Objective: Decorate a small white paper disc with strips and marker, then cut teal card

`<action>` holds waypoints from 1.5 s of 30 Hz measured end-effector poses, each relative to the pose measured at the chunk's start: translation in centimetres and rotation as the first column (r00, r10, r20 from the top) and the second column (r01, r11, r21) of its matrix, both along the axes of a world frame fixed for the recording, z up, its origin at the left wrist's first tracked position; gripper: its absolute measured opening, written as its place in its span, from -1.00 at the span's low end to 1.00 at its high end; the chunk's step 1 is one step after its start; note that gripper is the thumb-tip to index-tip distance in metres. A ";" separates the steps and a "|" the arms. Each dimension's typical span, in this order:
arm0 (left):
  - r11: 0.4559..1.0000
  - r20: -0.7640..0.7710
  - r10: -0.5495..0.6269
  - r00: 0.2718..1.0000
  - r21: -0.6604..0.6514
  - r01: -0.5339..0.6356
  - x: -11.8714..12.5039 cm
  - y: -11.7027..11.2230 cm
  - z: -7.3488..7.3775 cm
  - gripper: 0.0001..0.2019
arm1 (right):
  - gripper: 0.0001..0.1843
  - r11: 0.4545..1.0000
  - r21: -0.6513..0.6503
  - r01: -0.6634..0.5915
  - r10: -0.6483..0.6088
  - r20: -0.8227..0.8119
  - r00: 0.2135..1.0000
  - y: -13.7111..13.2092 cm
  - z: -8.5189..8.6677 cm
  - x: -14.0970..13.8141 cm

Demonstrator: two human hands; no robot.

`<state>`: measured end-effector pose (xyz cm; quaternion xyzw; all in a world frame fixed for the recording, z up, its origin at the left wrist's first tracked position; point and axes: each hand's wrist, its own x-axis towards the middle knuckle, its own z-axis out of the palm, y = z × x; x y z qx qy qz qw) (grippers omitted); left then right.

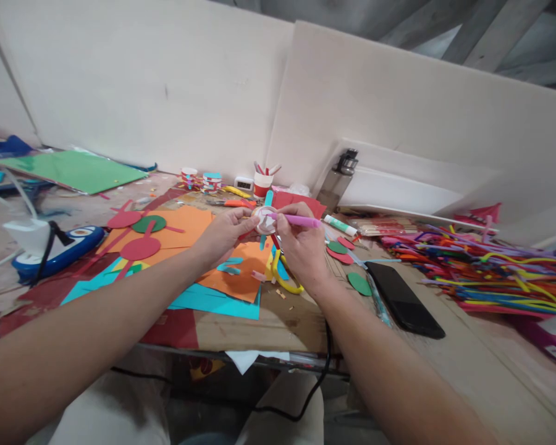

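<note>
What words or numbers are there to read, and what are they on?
None that I can read for sure.
Small clock: its display is too small and blurred.
Green-and-white tube: any print is too small.
Blue block: white marks on top, too blurred to make out.

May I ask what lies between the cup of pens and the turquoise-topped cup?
The head view shows a small white digital display and a yellow object between the cup of pens and the turquoise-topped cup.
</note>
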<state>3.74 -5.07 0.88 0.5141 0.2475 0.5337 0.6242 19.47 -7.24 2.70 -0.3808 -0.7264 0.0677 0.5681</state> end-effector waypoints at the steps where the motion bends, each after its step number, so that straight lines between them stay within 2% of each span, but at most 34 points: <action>1: 1.000 -0.001 -0.001 1.000 0.003 0.001 0.0 0.0 0.0 -0.66 | -0.83 1.000 0.001 0.000 0.000 0.001 1.000 0.0 0.0 0.0; 23: 1.000 -0.010 -0.022 1.000 0.023 0.022 -0.1 -0.1 0.0 -0.63 | -0.84 0.999 0.022 -0.035 0.036 -0.077 0.996 0.1 -0.1 0.1; 45: 1.000 0.003 -0.008 1.000 0.008 0.008 0.0 0.0 0.1 -0.65 | -0.86 0.999 0.039 -0.033 0.035 -0.053 0.998 0.2 0.0 0.0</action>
